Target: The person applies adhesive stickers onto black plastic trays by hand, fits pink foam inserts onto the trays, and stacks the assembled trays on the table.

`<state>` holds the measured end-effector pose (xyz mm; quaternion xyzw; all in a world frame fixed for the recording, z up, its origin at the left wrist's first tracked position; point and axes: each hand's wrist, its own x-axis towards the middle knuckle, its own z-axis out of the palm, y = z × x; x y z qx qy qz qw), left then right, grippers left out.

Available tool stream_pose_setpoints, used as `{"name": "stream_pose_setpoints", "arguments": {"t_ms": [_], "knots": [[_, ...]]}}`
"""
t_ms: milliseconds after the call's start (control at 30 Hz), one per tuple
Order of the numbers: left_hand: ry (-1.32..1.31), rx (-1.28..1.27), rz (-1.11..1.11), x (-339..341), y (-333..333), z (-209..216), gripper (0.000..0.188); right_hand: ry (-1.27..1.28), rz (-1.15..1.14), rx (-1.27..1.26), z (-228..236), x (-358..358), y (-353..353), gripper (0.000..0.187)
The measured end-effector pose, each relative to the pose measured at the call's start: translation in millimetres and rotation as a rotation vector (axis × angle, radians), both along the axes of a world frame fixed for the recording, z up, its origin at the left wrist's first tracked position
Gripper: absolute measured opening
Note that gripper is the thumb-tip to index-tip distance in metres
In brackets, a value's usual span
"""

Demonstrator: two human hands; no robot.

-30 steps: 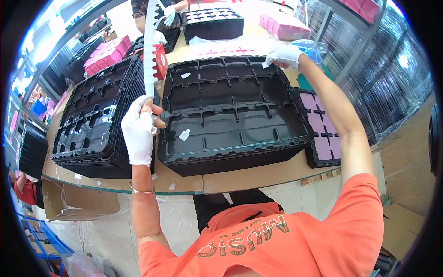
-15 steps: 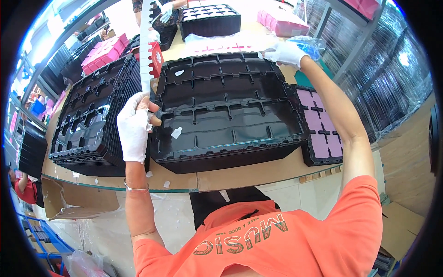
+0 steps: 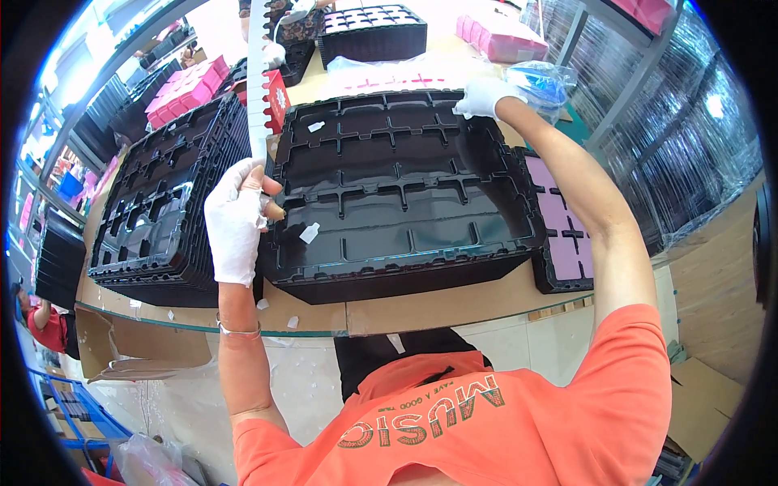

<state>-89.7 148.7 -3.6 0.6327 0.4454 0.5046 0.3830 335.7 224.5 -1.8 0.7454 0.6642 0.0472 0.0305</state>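
A broad stack of black plastic trays (image 3: 365, 219) lies in front of me, its top tray divided by raised crosses. Two small white tags (image 3: 309, 233) lie on its left part. My left hand (image 3: 239, 215), in a white glove with bare fingertips, is at the stack's left edge with its fingers curled in. From its thumb a white strip with a notched edge (image 3: 258, 89) runs upward; whether the fingers grip it is unclear. At the far right corner, my gloved right hand (image 3: 486, 99) has its fingers bent down together by the rim; what is beneath them is hidden.
Another black tray stack (image 3: 150, 219) stands on the left. To the right lies a tray with pink-purple compartments (image 3: 559, 219). Beyond are a red box (image 3: 277, 101), pink packs (image 3: 502, 39) and a filled tray stack (image 3: 373, 36). Another person's gloved hand (image 3: 296, 12) shows at the far side.
My right hand has moved a little left and inward, from beyond the far right corner onto it, with its fingers more bent. My left hand has barely moved.
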Motion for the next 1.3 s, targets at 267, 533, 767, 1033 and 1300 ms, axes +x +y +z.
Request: {"name": "stream_pose_setpoints", "arguments": {"t_ms": [267,533,767,1033,1300], "knots": [[0.002,0.032,0.023,-11.2,2.5,-3.9,0.026,-0.239,0.432,0.205,2.4,-4.3,-49.7,0.029],[-0.039,-0.006,-0.008,-13.9,-3.8,0.6,0.026,0.034,0.797,0.428,13.2,-125.3,-12.7,0.028],[-0.048,-0.012,-0.012,-15.2,-5.0,11.6,0.025,-0.110,0.860,0.320,-13.6,-181.0,52.2,0.028],[-0.109,-0.017,-0.026,-26.2,-4.0,6.0,0.027,-0.035,0.416,0.174,25.7,-210.5,32.7,0.038],[-0.294,-0.162,-0.140,-23.1,-11.8,2.3,0.029,1.432,0.436,-0.166,33.2,-233.2,-22.0,0.036]]}}
